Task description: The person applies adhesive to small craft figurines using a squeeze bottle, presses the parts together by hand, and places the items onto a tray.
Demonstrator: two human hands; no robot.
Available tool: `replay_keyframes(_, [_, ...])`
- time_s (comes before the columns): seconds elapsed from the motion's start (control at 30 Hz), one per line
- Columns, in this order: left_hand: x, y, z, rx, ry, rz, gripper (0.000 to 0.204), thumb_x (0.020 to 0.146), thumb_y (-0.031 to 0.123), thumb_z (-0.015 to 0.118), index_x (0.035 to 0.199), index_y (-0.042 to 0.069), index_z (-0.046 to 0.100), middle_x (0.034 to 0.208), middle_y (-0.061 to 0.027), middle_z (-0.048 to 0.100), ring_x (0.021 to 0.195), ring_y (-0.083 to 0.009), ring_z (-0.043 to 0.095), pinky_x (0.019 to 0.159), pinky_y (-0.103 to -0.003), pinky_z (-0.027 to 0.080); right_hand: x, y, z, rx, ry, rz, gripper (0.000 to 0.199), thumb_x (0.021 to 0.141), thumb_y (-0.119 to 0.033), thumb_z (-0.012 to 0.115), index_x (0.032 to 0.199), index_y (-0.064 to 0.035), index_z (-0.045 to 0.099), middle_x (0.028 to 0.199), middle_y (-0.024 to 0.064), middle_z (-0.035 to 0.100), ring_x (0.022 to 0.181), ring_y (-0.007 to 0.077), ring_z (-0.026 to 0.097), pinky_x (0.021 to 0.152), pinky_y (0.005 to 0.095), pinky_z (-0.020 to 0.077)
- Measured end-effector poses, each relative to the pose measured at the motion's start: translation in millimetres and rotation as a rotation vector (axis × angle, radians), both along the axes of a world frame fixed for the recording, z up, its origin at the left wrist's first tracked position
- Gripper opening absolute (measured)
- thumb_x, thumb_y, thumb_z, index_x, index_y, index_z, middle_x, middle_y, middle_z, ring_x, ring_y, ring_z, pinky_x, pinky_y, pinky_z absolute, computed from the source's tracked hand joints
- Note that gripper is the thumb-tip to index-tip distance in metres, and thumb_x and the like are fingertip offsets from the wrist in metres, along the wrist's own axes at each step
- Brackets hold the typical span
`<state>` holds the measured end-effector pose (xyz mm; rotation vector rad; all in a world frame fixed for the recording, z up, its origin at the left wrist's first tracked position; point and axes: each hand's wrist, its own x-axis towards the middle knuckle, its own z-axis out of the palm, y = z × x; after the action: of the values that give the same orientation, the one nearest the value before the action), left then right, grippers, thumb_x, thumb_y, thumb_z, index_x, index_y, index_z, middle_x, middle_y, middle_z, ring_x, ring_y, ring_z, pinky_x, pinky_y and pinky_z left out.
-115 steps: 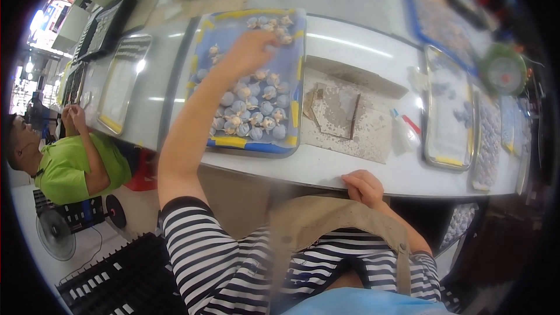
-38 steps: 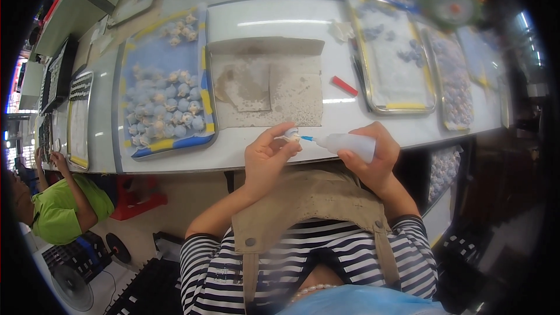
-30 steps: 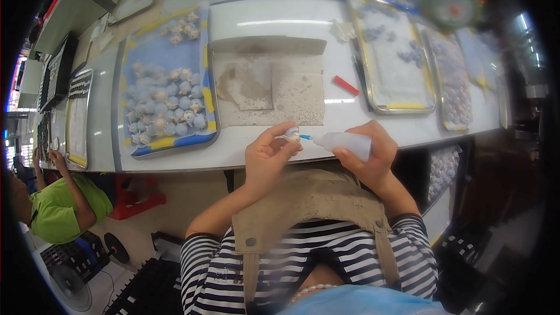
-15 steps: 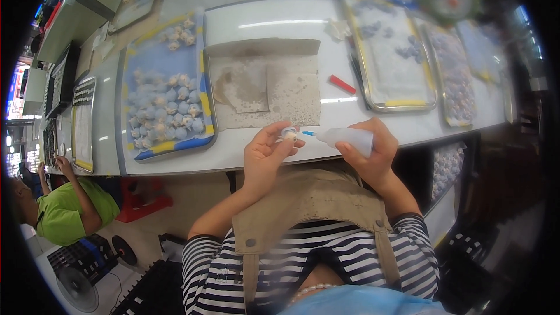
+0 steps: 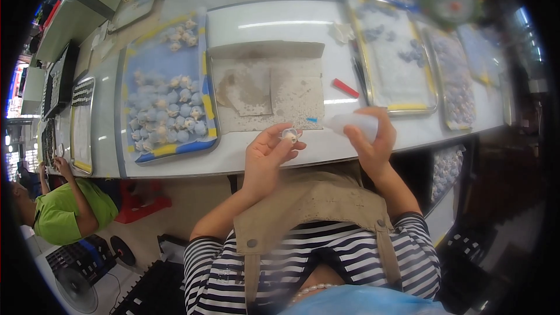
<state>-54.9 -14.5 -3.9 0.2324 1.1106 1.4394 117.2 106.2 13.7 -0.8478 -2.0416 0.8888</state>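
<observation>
A small rounded piece [image 5: 290,135], cream with a pale part at its top, is pinched in the fingertips of my left hand [image 5: 269,153] at the table's near edge. Fingers wrapped around it, my right hand [image 5: 373,140] holds a translucent white squeeze bottle [image 5: 352,125]. The bottle points left, and its blue nozzle tip [image 5: 312,120] is apart from the small piece. Beyond my hands lies a stained cardboard sheet [image 5: 297,93] with a raised back flap. To the left, a blue tray [image 5: 211,122] edged with yellow tape holds many similar blue-and-cream pieces.
A red bar-shaped object [image 5: 345,88] lies right of the cardboard. Farther right stand a metal-rimmed tray [image 5: 408,107] with grey-blue pieces and another tray of pieces [image 5: 458,90]. A green round dial scale [image 5: 450,1] is at the far right. At left sits a person in a green shirt [image 5: 73,213].
My right hand has drawn the bottle up and away, so its blue tip is farther from the small piece. My left hand keeps its pinch nearly in place.
</observation>
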Motion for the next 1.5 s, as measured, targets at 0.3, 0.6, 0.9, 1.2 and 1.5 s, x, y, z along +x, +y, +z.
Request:
replay_keyframes(0.3, [-21,6,-2,0.182,-0.267,-0.078,0.031,0.084,0.010,0.056,0.114,0.004,0.050,0.107,-0.0135,0.058,0.085,-0.0137,0.058,0.068,-0.019,0.045,-62,34,-44,-0.285,-0.088,-0.117,0.018,0.083,-0.009,0.055,0.099,-0.0016,0.050,0.074,0.0037,0.056,0.067,0.0076,0.053,0.059,0.0216,0.0427])
replay_keyframes(0.6, [-19,15,-4,0.100,-0.187,-0.065,0.031,0.084,0.009,0.055,0.114,0.003,0.049,0.105,-0.0124,0.058,0.086,-0.0140,0.058,0.068,-0.020,0.044,1,182,-22,0.342,-0.349,-0.322,0.022,0.078,-0.001,0.051,0.097,-0.0082,0.060,0.091,0.0120,0.062,0.077,0.0253,0.060,0.066,0.0298,0.0463])
replay_keyframes(0.9, [-14,-12,13,0.122,-0.225,-0.082,0.029,0.086,0.010,0.054,0.114,0.004,0.049,0.102,-0.0082,0.059,0.089,-0.0155,0.058,0.075,-0.022,0.046,13,221,-39,0.428,-0.598,-0.144,0.032,0.071,-0.001,0.050,0.101,-0.0073,0.060,0.094,0.0142,0.058,0.084,0.0299,0.057,0.075,0.0361,0.0444])
replay_keyframes(1.2, [-19,-20,3,0.126,-0.250,0.018,0.035,0.090,0.020,0.048,0.122,0.003,0.045,0.104,-0.0072,0.058,0.093,-0.0156,0.057,0.077,-0.022,0.045,21,172,-39,0.335,-0.387,-0.131,0.023,0.075,0.000,0.049,0.094,-0.0036,0.062,0.098,0.0154,0.059,0.086,0.0299,0.057,0.074,0.0340,0.0453])
replay_keyframes(1.5, [-30,-32,7,0.089,-0.109,-0.009,0.035,0.087,0.010,0.052,0.121,0.004,0.047,0.103,-0.0064,0.058,0.093,-0.0150,0.057,0.078,-0.023,0.045,21,148,-38,0.263,-0.529,-0.189,0.018,0.077,-0.004,0.054,0.093,-0.0031,0.063,0.085,0.0122,0.062,0.077,0.0206,0.061,0.071,0.0282,0.0461])
